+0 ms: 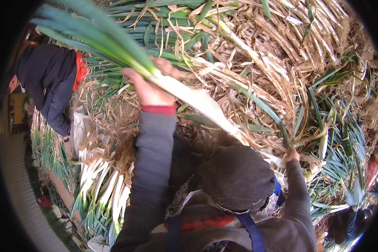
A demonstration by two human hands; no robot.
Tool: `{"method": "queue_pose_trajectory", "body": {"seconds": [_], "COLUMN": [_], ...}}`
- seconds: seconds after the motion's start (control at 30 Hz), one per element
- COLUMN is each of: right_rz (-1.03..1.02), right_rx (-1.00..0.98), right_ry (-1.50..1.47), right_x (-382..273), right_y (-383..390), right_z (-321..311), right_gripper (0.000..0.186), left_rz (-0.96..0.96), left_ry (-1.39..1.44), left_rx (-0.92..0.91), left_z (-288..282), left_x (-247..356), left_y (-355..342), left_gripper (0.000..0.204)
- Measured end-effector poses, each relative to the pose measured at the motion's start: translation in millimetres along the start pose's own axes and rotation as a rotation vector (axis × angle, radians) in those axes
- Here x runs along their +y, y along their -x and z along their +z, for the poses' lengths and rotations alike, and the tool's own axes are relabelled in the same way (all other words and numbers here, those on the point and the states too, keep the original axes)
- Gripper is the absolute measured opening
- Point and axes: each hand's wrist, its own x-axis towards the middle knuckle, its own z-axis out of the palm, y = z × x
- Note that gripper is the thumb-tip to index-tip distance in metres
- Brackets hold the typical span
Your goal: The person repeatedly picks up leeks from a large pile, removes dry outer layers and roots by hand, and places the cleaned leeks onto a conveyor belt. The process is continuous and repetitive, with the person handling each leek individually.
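My left hand (153,86) is wrapped round a long green onion (197,101), gripping it where the green leaves meet the white stalk. Its blurred leaves fan out to the upper left, and the smooth white stalk slants down to the right, toward my lap. My right hand (292,155), to the right of the root end, is closed on a loose green leaf (277,117) and what look like pale outer skins. Dry brown husks (222,69) lie under and around both hands. The root end is partly hidden by loose skins.
Unpeeled onions with dry sheaths (302,35) are heaped at the far right. Cleaned white-stalked onions (101,180) lie at the lower left, beside more green ones. A bent-over person in dark clothes (50,75) is at the left. More green leaves (344,143) pile at the right.
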Motion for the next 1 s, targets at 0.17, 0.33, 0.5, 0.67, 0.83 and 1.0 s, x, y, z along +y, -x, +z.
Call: {"method": "queue_pose_trajectory", "body": {"seconds": [0.17,0.33,0.5,0.67,0.83,1.0], "right_rz": [-0.012,-1.066,-0.86,-0.888,-0.441,0.339], "right_rx": [0.616,0.932,0.977,0.973,0.698,0.222], "right_ry": [-0.648,-1.067,-1.069,-1.237,-1.349,-0.863], "right_x": [12.8,-106.3,-161.7,-186.9,-171.7,-60.0], "right_y": [43.8,59.7,70.7,39.6,-42.4,-82.5], "right_z": [-63.0,-263.7,-330.3,-300.5,-239.0,-70.1], "right_gripper": [0.051,0.067,0.041,0.036,0.029,0.036], "left_rz": [-0.233,-0.29,-0.034,0.086,0.013,0.053], "left_ry": [0.116,0.182,-0.062,-0.295,-0.267,-0.331], "left_rx": [-0.306,-0.426,-0.07,0.066,0.073,-0.041], "left_z": [-8.4,15.4,14.8,-23.7,-24.4,-10.2], "left_x": [-6.8,-36.6,-41.3,-69.6,-59.2,-16.8], "left_y": [-16.6,-11.7,13.1,32.4,23.7,17.5], "left_gripper": [0.091,0.09,0.084,0.067,0.075,0.08]}}
